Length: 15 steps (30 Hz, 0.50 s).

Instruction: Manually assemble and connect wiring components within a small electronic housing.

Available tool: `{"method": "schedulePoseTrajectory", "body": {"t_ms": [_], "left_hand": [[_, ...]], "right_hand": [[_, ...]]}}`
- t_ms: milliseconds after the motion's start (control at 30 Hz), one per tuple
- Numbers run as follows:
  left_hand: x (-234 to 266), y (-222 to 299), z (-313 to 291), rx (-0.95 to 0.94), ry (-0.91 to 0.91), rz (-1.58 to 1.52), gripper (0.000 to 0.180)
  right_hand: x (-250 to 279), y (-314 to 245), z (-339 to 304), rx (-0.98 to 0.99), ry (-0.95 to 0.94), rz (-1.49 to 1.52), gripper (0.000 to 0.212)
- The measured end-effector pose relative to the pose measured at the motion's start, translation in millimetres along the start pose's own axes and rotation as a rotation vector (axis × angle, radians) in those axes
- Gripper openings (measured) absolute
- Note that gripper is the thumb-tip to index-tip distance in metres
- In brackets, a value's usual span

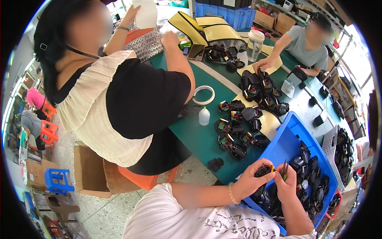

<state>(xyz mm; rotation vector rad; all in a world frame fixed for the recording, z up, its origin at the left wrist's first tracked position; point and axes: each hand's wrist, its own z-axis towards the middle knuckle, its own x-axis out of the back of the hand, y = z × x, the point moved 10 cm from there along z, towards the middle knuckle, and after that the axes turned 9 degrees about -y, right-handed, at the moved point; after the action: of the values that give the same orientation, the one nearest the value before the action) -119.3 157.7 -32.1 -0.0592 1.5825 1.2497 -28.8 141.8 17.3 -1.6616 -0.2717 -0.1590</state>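
Note:
Over the near side of a blue bin (267, 153), both my hands are close together. My left hand (253, 178) is closed around a dark controller part (262, 171), with a small yellow piece (272, 168) showing at the fingertips. In my right hand (287, 184), pinched upright, is a pair of thin pointed tweezers (285, 168); its tips point up. The fingertips nearly meet, so the point of contact is partly hidden. Inside the bin lie many black game controller shells (300, 161) with loose wires.
Opened controllers with green boards (227, 141) cover the green table (195, 137). A glue bottle (204, 116) and a tape roll (204, 95) sit beyond. One person (147, 95) works at left, another (308, 47) across the table. A grey basket (331, 153) flanks the bin.

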Motion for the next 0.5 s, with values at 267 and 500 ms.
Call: {"method": "schedulePoseTrajectory", "body": {"t_ms": [267, 500], "left_hand": [[-17, -6, -5, -0.004, -0.028, 0.124, 0.017], [-54, -10, 1, -0.051, -0.102, 0.434, 0.016]], "right_hand": [[4, 8, -14, -0.018, -0.073, -0.076, 0.016], [29, 14, -49, 0.031, -0.022, -0.072, 0.014]]}}
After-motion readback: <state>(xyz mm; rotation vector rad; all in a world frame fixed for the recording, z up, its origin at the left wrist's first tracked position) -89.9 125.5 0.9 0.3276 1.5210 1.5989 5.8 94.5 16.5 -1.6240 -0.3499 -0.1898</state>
